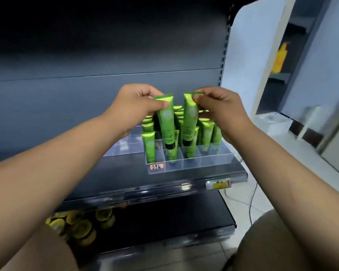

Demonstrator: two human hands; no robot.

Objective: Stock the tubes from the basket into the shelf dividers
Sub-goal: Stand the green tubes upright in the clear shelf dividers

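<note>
The left tube [166, 124] and the right tube [190, 122] are green and hang side by side in the middle of the frame, black caps down. The left hand [143, 102] pinches the top of the left one. The right hand [217, 106] pinches the top of the right one. Right under them are the clear dividers [209, 159], with more tubes [207, 132] standing in the slots. The dividers sit on a dark shelf [125, 173]. Yellow jars [80, 227] lie at the lower left.
</note>
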